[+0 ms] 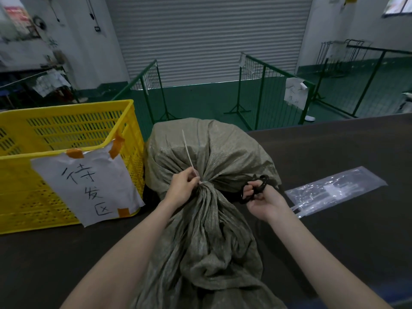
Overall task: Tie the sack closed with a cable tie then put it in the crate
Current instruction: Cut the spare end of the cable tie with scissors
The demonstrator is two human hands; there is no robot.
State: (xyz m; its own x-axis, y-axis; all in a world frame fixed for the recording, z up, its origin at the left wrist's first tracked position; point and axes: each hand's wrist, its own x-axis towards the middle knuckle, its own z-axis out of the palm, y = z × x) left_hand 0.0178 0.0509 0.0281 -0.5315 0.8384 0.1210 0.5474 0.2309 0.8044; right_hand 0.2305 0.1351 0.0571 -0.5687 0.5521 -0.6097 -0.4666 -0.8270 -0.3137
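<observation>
A grey-green woven sack (214, 152) stands on the dark table, its neck bunched together in the middle. A white cable tie (188, 150) is cinched around the neck, and its long tail points up and to the left. My left hand (184, 186) pinches the tie at the neck. My right hand (263, 201) is just right of the neck, with its fingers in the black handles of a pair of scissors (254, 190). The yellow slatted crate (66, 157) stands to the left of the sack, with a white paper label taped on its front.
A clear plastic bag of cable ties (334, 190) lies on the dark table (334, 241) to the right. Beyond the table's far edge are green metal barriers (263, 90), a green floor and a closed roller shutter (209, 39).
</observation>
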